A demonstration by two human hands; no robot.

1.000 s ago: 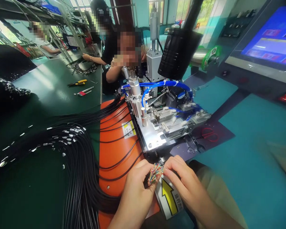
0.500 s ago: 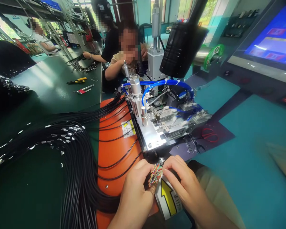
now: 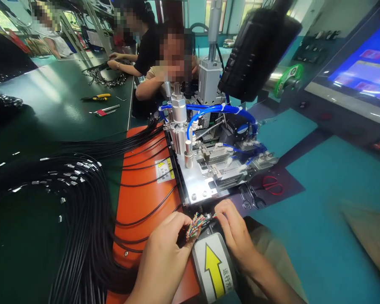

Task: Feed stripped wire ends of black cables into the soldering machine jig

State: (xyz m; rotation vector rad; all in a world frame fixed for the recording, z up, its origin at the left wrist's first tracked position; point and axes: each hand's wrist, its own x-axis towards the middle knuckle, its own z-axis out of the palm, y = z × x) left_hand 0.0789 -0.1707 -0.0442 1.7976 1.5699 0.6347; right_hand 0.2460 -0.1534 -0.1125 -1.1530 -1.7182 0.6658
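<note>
My left hand (image 3: 166, 249) is closed around a bundle of thin coloured wires (image 3: 195, 227), whose red, green, white and orange ends fan out past the thumb. Behind that wrist, thick black cables (image 3: 91, 240) with shiny tips curve across the dark table and the orange plate (image 3: 145, 207). To the right of the bundle, my right hand (image 3: 232, 230) pinches a small coloured wire end at its fingertips, apart from the rest. Below both hands lies a white cover with a yellow arrow (image 3: 213, 270). The machine (image 3: 198, 181) stands just beyond them.
Red-handled scissors (image 3: 272, 185) and wrenches (image 3: 253, 198) lie right of the machine. Yellow-handled pliers (image 3: 96, 98) rest on the table (image 3: 60, 114) at the far left. A screen (image 3: 364, 63) stands at the right. Co-workers sit across, one handling cables (image 3: 107, 78).
My right hand has drawn away to the right from the coloured bundle, with a wire end at its fingertips. My left hand still grips the bundle. The whole view has shifted slightly.
</note>
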